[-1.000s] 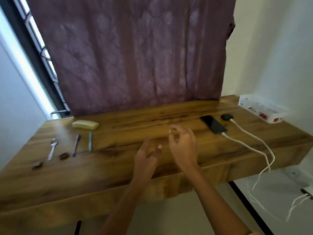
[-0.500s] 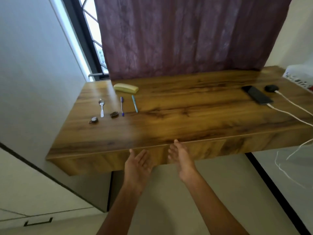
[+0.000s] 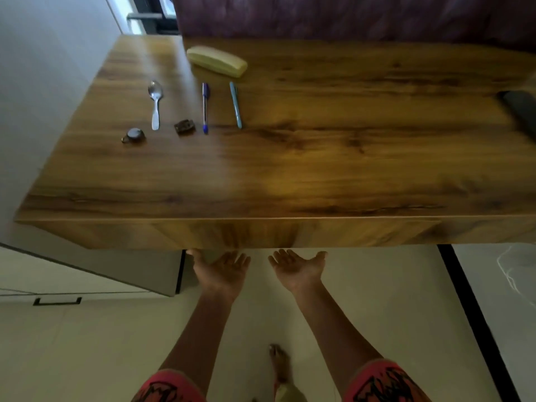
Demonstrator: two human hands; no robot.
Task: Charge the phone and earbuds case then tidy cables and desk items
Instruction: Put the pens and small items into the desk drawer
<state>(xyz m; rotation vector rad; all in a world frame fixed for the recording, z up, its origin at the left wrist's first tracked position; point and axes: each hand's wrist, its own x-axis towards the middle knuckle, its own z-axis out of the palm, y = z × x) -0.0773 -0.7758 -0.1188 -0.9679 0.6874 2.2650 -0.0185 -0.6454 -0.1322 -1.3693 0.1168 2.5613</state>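
— Our hands first: left hand (image 3: 222,269) and right hand (image 3: 298,266) both hang below the front edge of the desk (image 3: 319,169), palms up, fingers spread, holding nothing, a small gap between them. Neither touches the desktop.

— And what we still have to tidy?

— It all lies up and to our left, on the far left part of the desk. Largest is the pale yellow case (image 3: 217,61), lying slantwise near the curtain (image 3: 348,15). Nearer us, a rough row: the spoon (image 3: 155,104), the blue pen (image 3: 205,107) and the teal pen (image 3: 235,105), each with its long axis running roughly away from us. Smallest are the dark brown clip-like thing (image 3: 184,126) just left of the blue pen's tip, and the round dark trinket (image 3: 133,136) left of the spoon's handle.

— The phone?

— Only a dark slab at the right edge, which we take for the phone (image 3: 520,110); well apart from the rest. We see no earbuds case here, and whether the phone has a cable in it we cannot tell.

— So which hand goes?

— We judge the left is nearer the row; it would reach forward and leftward, closing across the pens' width.
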